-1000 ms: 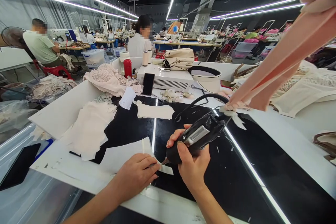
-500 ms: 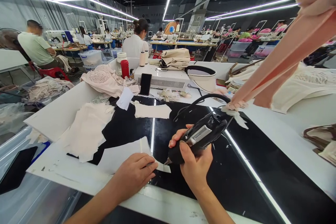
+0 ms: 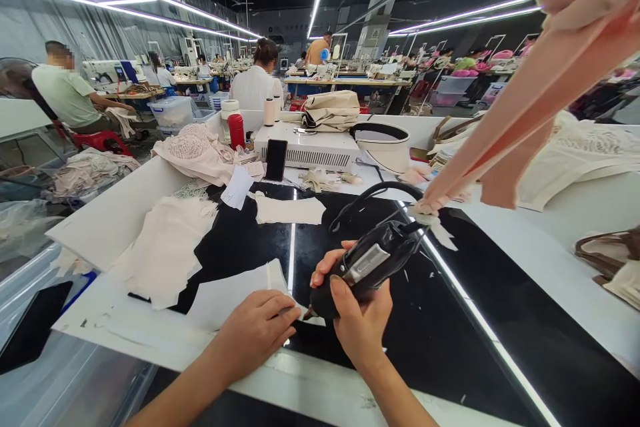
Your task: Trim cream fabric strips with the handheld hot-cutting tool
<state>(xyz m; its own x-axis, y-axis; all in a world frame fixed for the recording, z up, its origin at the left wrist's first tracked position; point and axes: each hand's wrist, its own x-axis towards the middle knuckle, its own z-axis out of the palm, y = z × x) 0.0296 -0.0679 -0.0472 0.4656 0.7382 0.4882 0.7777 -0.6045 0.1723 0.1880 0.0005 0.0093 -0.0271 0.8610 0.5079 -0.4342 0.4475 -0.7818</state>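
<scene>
My left hand (image 3: 260,330) lies over a white sheet (image 3: 230,293) at the near edge of the black board, its fingers stretched flat and pressing down. A cream strip crosses the sheet's upper right part. My right hand (image 3: 363,320) is wrapped round a black corded electric hand cutter (image 3: 370,263) with a silver plate on its side. The cutter's short tip points down left and sits close by my left fingertips, at a narrow pale end of material. Whether the tip touches it, I cannot tell. Behind the cutter, its cable meets a hanging pink cloth strip (image 3: 480,127).
On the black board (image 3: 450,333) lie a cream fabric piece (image 3: 290,210) and a paper slip (image 3: 237,187). Stacked cream fabric (image 3: 167,247) is on the left. Farther back stand a phone (image 3: 276,160), a red bottle (image 3: 236,131) and a white metal box (image 3: 305,150). People sit at sewing tables beyond.
My right hand and the cutter have moved a little left, bringing the tip nearer my left fingertips. The pink strip has swung slightly left. My left hand stays in place.
</scene>
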